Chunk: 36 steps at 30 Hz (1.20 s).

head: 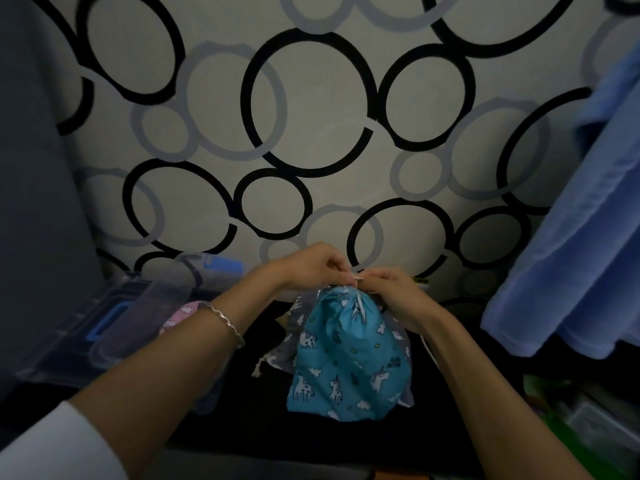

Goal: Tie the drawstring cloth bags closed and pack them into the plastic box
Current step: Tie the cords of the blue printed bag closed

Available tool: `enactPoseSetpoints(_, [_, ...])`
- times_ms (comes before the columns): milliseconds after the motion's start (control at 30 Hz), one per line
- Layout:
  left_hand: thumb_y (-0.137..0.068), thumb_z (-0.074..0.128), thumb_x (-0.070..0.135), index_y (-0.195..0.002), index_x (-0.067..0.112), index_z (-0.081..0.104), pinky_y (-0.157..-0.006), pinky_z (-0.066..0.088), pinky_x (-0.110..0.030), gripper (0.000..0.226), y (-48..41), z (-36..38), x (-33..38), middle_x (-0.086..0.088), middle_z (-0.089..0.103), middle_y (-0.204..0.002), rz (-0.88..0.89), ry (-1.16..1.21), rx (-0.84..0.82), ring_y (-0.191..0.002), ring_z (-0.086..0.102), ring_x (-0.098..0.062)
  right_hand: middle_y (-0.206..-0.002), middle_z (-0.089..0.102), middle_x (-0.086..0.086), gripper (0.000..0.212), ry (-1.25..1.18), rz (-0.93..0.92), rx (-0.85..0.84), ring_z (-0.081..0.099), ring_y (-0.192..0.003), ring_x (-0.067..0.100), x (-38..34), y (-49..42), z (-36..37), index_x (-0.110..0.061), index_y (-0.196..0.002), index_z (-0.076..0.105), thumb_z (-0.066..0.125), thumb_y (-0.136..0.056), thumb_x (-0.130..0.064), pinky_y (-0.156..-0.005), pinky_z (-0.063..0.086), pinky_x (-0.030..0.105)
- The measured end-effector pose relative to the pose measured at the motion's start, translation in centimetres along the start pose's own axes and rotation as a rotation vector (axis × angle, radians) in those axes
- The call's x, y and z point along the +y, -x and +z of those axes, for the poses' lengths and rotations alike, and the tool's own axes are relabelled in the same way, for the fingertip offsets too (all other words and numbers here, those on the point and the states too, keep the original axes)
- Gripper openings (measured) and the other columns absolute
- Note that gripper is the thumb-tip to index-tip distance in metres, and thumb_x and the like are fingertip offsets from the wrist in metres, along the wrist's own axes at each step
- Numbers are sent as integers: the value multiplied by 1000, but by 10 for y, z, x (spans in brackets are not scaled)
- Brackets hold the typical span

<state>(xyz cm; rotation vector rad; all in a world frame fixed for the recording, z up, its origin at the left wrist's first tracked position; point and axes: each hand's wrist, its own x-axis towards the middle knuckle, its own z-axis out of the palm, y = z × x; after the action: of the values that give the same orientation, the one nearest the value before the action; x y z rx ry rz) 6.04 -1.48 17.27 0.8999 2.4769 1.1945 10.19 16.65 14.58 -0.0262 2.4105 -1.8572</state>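
At the far left, a clear plastic box (114,320) with blue latches is seen on the dark table (263,424), its lid apparently raised behind it. A pink cloth bag (181,315) is glimpsed just beside the box, mostly hidden by the left forearm, on whose wrist a bracelet (227,323) is worn.

The left hand (308,266) is held above the middle of the table, its fingers (341,275) pinched shut on the pale drawstring (356,277) at the neck of the blue bag (346,362). That bag, printed with unicorns, stands in the centre of the table with its mouth gathered tight. A grey bag (294,323) lies under and behind it, a loose knotted cord trailing out to the left.

The right hand (398,296) meets the left at the neck, its fingers closed on the same drawstring; the exact strands held cannot be told apart.

The cloth is judged soft, light and floppy, so the gathered neck is the best place to take hold; the thin cord is likely to slip unless pinched firmly. For packing, the bag can probably be squeezed to fit.

At the right, hanging blue fabric (571,254) crowds the table edge, and green clutter (561,410) lies below it. The path left to the box is partly blocked by the pink bag.
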Motion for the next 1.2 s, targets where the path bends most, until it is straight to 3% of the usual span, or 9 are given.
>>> enactPoseSetpoints(167, [-86, 70, 23, -91, 9, 70, -63, 49, -14, 15, -3, 1, -4, 6, 67, -74, 32, -1, 85, -66, 60, 0, -93, 70, 19, 13, -217, 34, 4, 65, -83, 25, 1, 2, 3, -3, -97, 70, 60, -89, -2, -81, 53, 35])
enactPoseSetpoints(333, [-88, 67, 19, -100, 9, 70, -70, 53, -15, 15, -4, 1, -10, -2, 70, -85, 33, 45, 49, -77, 64, -6, -83, 61, 12, 46, -563, 42, -46, 56, -76, 21, -3, 4, 3, -12, -108, 54, 75, -69, -1, -73, 45, 35])
enactPoseSetpoints(433, [-89, 66, 19, -100, 9, 70, -71, 53, -18, 15, -5, 3, -10, -4, 70, -87, 58, 72, 73, -78, 65, -8, -82, 64, 12, 34, -590, 22, -62, 59, -71, 20, -5, 5, 5, -13, -106, 53, 68, -78, 2, -67, 50, 32])
enactPoseSetpoints(567, [-91, 63, 14, -99, 6, 72, -67, 49, -15, 15, -7, 5, -10, -6, 71, -88, 69, -14, 68, -73, 60, -6, -66, 65, 7, 27, -365, -84, 111, 60, -53, 13, -13, 6, 10, -12, -96, 54, 68, -82, 6, -48, 50, 22])
enactPoseSetpoints(700, [-91, 63, 18, -80, 19, 71, -61, 46, -16, 13, -6, 2, -10, 4, 67, -70, 62, -8, 24, -60, 56, 2, -74, 61, -1, 25, 83, -274, 142, 60, -63, 7, -14, 2, 10, -13, -99, 67, 77, -78, -5, -62, 52, 19])
enactPoseSetpoints(767, [-91, 64, 19, -76, 11, 70, -61, 44, -20, 19, -6, 2, -10, 2, 62, -65, 41, -6, 15, -58, 54, -2, -71, 59, -1, 16, 209, -322, 132, 57, -62, 9, -15, 1, 10, -17, -95, 72, 77, -80, -13, -62, 52, 22])
enactPoseSetpoints(867, [-90, 65, 22, -81, -11, 66, -65, 40, -31, 34, -7, 4, -14, -10, 55, -69, 12, 23, 14, -66, 49, -16, -68, 57, 1, 3, 372, -373, 166, 50, -60, 9, -14, -4, 12, -20, -87, 70, 72, -85, -20, -58, 44, 24])
enactPoseSetpoints(1100, [-89, 66, 18, -96, -3, 72, -75, 51, -34, 23, -5, 5, -20, -17, 70, -88, 6, -15, -15, -74, 58, -12, -80, 65, 1, 16, 861, -522, 119, 58, -71, 14, -13, -5, 12, -15, -96, 76, 62, -89, -14, -65, 48, 29])
enactPoseSetpoints(1200, [-90, 65, 18, -99, -4, 71, -84, 52, -41, 25, -3, 4, -21, -25, 69, -99, 10, 42, 5, -81, 60, -17, -76, 63, -3, 9, 680, -508, 289, 56, -68, 7, -14, -3, 17, -14, -86, 73, 64, -85, -13, -62, 46, 19])
